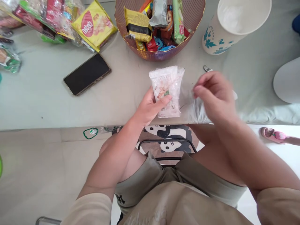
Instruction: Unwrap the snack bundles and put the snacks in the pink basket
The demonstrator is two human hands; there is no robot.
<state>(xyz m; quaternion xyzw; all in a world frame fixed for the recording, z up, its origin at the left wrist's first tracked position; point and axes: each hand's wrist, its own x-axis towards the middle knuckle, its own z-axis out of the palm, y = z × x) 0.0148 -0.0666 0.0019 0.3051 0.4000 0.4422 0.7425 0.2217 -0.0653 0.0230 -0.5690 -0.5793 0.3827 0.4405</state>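
My left hand grips a small stack of white snack packets just above the near part of the table, its thumb lying across the front one. Pink and green print shows on that front packet. To the right of the packets, my right hand hovers with thumb and forefinger drawn together and the other fingers curled, slightly blurred. Whatever may be between those fingertips is too small to make out. A small metal item, partly covered, lies just beyond the right hand.
A ribbed bowl of wrapped snacks stands at the back. Left of it lie a yellow nabati packet, bagged snacks and a phone. A paper tub and a white round object stand to the right.
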